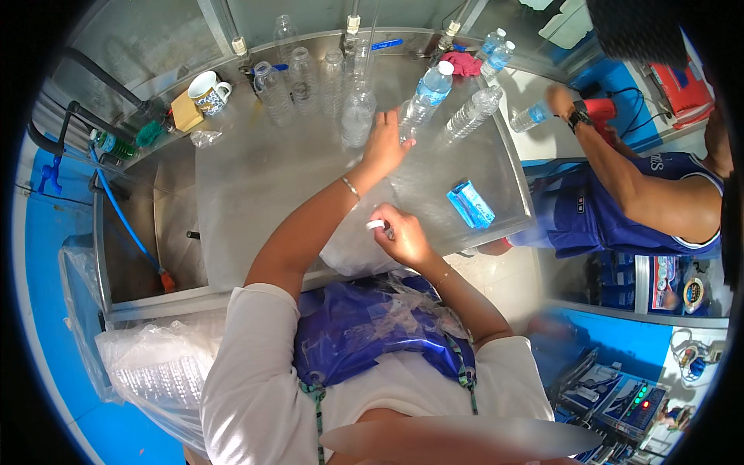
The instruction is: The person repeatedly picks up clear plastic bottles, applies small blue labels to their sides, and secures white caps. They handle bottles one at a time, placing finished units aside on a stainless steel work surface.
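A clear capped bottle [432, 91] with a blue label stands on the steel counter [263, 201]. Beside its lower part is my left hand [384, 147], fingers stretched out and thumb apart; whether they touch it is hard to tell. Nearer my body, my right hand [403, 239] is closed with a white bottle cap [376, 225] at its fingers. Thin clear plastic [353, 252] hangs at the counter's front edge below that hand. Left of my left hand stands a clear unlabelled bottle [357, 120], and another clear bottle [474, 114] is to the right.
Several clear bottles [301, 81] line the back, near a patterned mug [208, 93] and yellow sponge [186, 112]. A blue packet [470, 204] lies at right, a sink [155, 232] at left. Beyond the counter, a co-worker [632, 178] holds a labelled bottle [533, 116] by a red heat gun [601, 110].
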Demonstrator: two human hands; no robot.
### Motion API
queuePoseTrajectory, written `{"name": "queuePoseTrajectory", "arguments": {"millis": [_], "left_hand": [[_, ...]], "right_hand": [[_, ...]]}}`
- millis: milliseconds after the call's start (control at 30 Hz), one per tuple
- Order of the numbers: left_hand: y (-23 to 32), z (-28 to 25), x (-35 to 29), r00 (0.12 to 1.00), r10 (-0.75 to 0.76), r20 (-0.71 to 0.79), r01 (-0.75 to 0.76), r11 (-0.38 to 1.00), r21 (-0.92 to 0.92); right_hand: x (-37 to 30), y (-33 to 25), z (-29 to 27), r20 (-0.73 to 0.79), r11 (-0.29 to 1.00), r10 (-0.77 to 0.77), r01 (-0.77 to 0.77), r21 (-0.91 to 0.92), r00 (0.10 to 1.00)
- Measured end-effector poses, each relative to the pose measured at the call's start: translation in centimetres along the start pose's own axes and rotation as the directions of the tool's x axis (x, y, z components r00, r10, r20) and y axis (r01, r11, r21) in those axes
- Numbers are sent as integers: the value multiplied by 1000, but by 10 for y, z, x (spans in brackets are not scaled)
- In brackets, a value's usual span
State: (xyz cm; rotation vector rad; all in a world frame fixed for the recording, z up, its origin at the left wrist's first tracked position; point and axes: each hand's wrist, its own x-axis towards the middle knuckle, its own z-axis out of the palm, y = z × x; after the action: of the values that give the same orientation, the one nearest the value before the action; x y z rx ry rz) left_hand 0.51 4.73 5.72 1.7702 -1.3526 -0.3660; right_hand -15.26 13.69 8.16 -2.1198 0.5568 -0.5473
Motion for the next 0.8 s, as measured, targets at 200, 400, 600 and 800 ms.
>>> {"name": "queuePoseTrajectory", "arguments": {"millis": [200,400,600,800], "left_hand": [[-3,17,24,993,-42,-111,40,999,-22],[5,14,-2,988,-128,91,125,991,41],[-21,-63,-45,944,83,321,-51,993,-107],[-51,-129,-78,746,-301,595,30,907,421]], "right_hand": [[1,16,-19,-104,971,70,-44,235,992],[-10,38,-23,-41,910,206,-176,376,978],[-13,46,-32,-1,825,384,-342,449,923],[-4,25,-19,133,867,204,-242,436,970]]}}
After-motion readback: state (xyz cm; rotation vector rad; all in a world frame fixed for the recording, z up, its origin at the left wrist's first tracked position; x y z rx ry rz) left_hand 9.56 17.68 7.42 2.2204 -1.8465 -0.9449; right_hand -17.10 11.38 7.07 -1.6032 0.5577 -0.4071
